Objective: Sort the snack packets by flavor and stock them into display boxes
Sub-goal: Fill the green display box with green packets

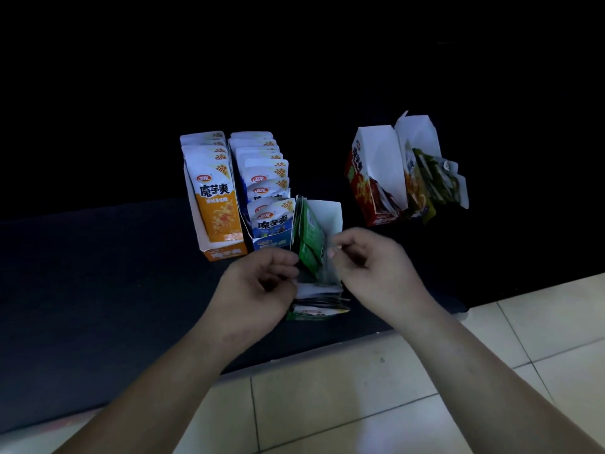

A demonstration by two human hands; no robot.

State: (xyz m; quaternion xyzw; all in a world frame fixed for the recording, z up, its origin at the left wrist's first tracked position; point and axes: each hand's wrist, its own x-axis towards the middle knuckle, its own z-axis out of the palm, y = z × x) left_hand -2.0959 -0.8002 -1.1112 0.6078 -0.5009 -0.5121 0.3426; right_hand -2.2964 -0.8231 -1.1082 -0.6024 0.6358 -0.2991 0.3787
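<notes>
On a dark mat stand three display boxes side by side. The orange box (226, 253) at the left is full of orange packets (217, 208). The blue box (271, 243) beside it holds several blue packets (273, 221). The green box (322, 221), nearest me, holds green packets (309, 237). My left hand (258, 286) pinches the left edge of the green packets, fingers curled. My right hand (370, 260) pinches their right edge with thumb and fingertips. The lower part of the green box is hidden behind my hands.
A red box (363, 188) with open white flaps stands at the right, and a white box (422, 136) next to it holds mixed packets (432, 178). The dark mat (98, 273) ends at a pale tiled floor (360, 404) near me. The background is black.
</notes>
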